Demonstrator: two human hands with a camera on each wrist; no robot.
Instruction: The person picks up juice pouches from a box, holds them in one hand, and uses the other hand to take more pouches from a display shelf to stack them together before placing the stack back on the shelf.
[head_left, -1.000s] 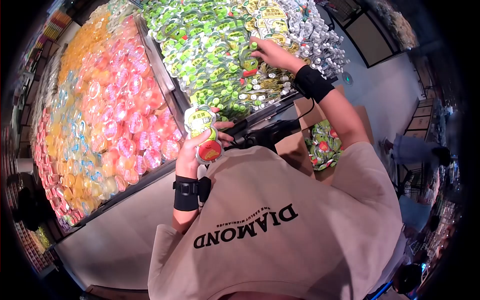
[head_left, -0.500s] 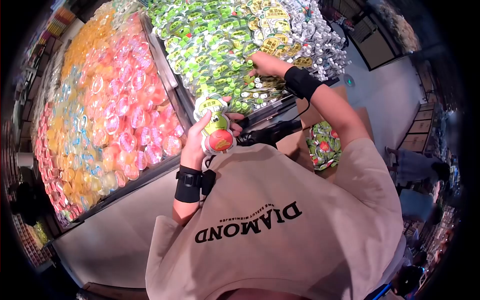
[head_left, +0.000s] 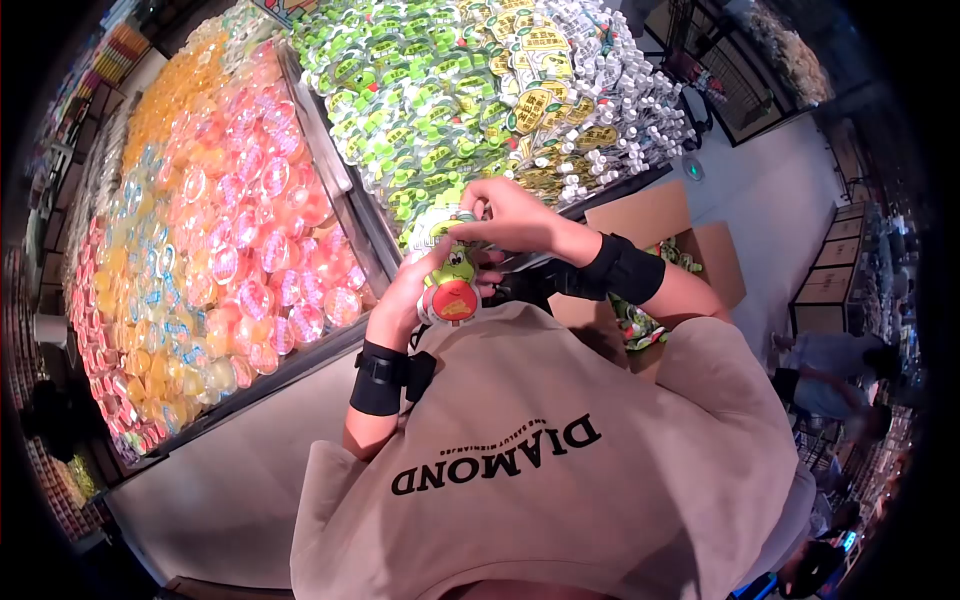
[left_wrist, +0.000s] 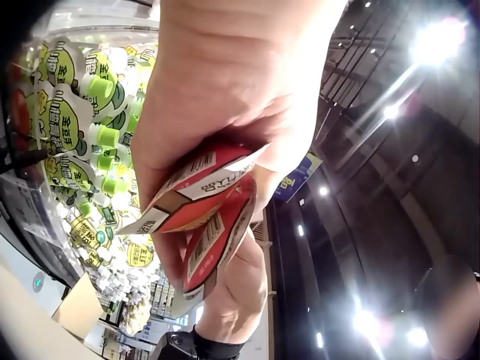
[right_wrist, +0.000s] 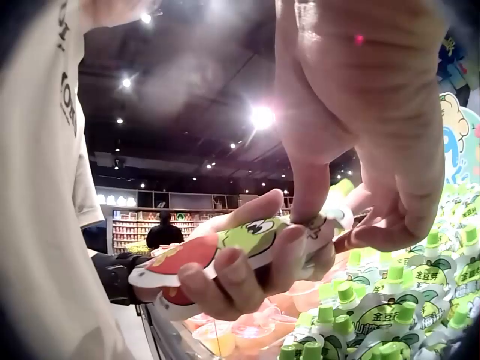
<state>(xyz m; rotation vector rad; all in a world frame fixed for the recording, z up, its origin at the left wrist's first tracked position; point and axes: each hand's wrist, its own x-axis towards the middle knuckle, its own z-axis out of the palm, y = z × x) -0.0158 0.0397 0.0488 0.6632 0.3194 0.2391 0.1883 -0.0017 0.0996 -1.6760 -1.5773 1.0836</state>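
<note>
My left hand (head_left: 400, 288) holds spouted pouches with a green cartoon face and a red fruit (head_left: 455, 298). In the left wrist view, two red pouch bottoms (left_wrist: 214, 244) lie stacked in its grip. The right hand (head_left: 515, 222) has come to the capped top end, its fingers curled and pinching there. Close up in the right wrist view, the thumb and fingers of the right hand (right_wrist: 367, 112) meet at the spout end, partly hiding it, while left-hand fingers (right_wrist: 232, 277) wrap the pouch's sides. A bank of green-capped pouches (head_left: 400, 110) lies just beyond both hands.
Pink and orange clear cups (head_left: 250, 200) fill the bin on the left, behind a divider (head_left: 335, 190). White-capped pouches (head_left: 630, 110) lie to the right. An open cardboard box (head_left: 715, 260) with pouches stands by the right forearm. People stand at far right.
The right hand has moved from the pouch pile back to the pouches in the left hand. The left hand has shifted slightly right, still holding them. The right forearm now crosses over the box.
</note>
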